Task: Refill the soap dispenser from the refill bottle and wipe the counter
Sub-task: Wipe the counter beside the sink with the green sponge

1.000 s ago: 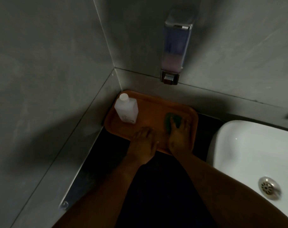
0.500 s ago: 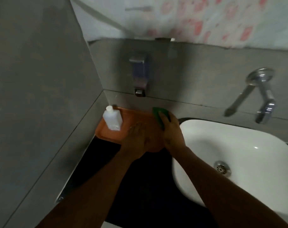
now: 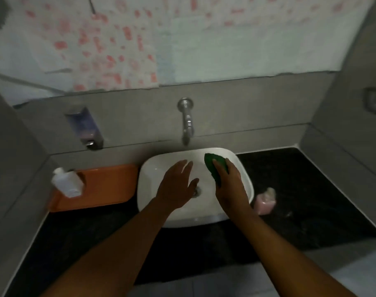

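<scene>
Head view is blurred and dim, so fine detail is lost. Both hands are held over the white basin (image 3: 152, 202). The left hand (image 3: 175, 187) is seen from the back with its fingers straight and spread, holding nothing; whether it touches the basin cannot be told. The right hand (image 3: 231, 187) is curled round a green sponge (image 3: 212, 168), of which only the upper part shows above the fingers; the rest is hidden by the hand. The drain (image 3: 197, 190) is mostly covered by the left hand's thumb.

A soap dispenser (image 3: 85, 127) is fixed to the grey wall left of the tap (image 3: 186, 121); its outline is smeared, and its fill level cannot be made out. A white refill bottle (image 3: 67, 183) stands on the left end of an orange tray (image 3: 109, 185), which lies on the black counter (image 3: 311, 200) just beside the basin's left side. Whether the bottle's cap is on cannot be told through the blur.

A pink object (image 3: 265, 201) sits on the counter just right of the basin, partly behind the right wrist; what it is cannot be made out. A white sheet with red marks (image 3: 118, 50) is seen above the wall, its pattern blurred. Both forearms are cut off by the lower edge of the picture.
</scene>
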